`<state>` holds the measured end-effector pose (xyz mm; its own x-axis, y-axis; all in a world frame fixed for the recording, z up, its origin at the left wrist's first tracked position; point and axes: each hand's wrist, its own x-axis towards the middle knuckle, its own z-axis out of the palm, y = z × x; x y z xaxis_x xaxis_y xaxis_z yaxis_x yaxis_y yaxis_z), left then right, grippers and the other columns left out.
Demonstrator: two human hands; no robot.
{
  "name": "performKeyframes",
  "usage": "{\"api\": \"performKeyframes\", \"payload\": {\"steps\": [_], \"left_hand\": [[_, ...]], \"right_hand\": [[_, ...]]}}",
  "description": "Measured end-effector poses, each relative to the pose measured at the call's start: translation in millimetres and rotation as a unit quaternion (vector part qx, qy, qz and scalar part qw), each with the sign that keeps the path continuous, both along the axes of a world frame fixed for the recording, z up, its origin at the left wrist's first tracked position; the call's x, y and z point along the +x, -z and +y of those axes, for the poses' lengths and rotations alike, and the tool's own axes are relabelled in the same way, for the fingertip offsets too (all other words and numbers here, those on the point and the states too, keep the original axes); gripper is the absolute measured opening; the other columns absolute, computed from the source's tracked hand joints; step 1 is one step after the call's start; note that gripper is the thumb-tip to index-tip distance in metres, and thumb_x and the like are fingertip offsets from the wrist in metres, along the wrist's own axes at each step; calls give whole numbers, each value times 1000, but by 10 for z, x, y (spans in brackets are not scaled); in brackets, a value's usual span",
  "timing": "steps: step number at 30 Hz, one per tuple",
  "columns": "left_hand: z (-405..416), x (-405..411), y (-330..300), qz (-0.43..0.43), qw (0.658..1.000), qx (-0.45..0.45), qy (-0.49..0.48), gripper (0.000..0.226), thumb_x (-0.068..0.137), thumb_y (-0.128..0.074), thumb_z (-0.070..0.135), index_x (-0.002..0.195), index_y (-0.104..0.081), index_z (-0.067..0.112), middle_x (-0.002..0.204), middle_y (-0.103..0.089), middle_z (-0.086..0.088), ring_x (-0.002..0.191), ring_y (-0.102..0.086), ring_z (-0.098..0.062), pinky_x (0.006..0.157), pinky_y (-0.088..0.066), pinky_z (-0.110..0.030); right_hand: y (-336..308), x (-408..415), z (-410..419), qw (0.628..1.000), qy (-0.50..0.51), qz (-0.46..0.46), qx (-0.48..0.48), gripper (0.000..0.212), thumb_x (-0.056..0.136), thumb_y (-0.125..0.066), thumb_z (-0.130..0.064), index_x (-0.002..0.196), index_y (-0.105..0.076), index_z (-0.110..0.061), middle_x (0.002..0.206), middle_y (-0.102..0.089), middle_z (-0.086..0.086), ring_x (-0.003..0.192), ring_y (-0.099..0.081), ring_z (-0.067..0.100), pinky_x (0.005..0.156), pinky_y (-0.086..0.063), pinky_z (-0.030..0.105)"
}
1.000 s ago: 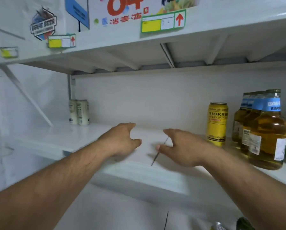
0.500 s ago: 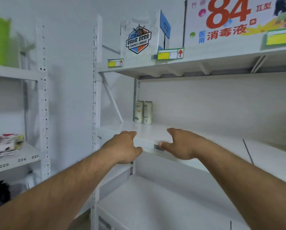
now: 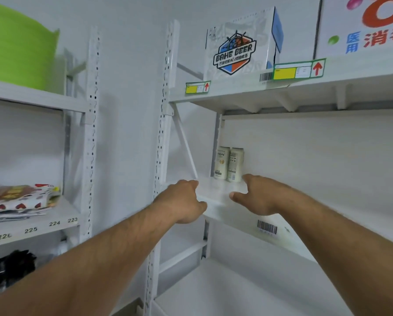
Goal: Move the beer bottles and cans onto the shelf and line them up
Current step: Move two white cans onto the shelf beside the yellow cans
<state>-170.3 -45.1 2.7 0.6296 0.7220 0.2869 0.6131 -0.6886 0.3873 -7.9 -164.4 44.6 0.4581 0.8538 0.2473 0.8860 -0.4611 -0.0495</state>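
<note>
Both arms reach toward the white shelf (image 3: pixel 223 190), the left hand (image 3: pixel 182 201) and right hand (image 3: pixel 257 195) empty, fingers loosely curled and holding nothing, close to its front edge. Two pale cans (image 3: pixel 228 164) stand upright side by side at the shelf's back left corner, just beyond the right hand.

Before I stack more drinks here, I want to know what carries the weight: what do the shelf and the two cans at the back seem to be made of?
The shelf: likely painted sheet metal, white and smooth, hung on a perforated upright with a slanted brace.
The two cans: probably thin aluminium with a pale, printed, slightly glossy skin; straight cylinders with narrowed tops.
</note>
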Motion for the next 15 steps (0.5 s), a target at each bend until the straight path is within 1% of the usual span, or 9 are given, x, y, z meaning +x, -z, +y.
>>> {"api": "performKeyframes", "payload": {"steps": [4,9,12,15], "left_hand": [[263,296,-72,10,1000,14,0,77,99,-56,46,163,-20,25,168,-26,3,150,-34,-22,118,-36,-40],[602,701,-187,-1,1000,19,4,77,97,-57,47,163,-23,26,166,-28,3,147,-38,-23,116,-39,-40],[801,907,-197,0,1000,7,11,78,97,-58,47,163,-22,26,167,-27,2,149,-34,-23,118,-36,-42],[1003,1086,-238,-7,1000,-5,17,78,97,-59,46,163,-22,24,166,-30,2,149,-36,-24,118,-36,-42]], "right_hand": [[-36,278,334,1000,4,5,14,78,97,-43,-63,156,-27,-13,154,-44,7,137,-46,29,108,-42,42],[-120,648,717,1000,7,0,28,71,95,-48,-62,147,-38,-15,140,-55,7,122,-56,29,100,-48,42],[-130,820,883,1000,11,0,25,70,94,-48,-62,147,-39,-16,139,-56,6,122,-56,29,100,-48,42],[-134,962,1024,999,27,-3,16,71,94,-48,-62,146,-39,-15,136,-57,6,119,-58,28,98,-49,41]]}}
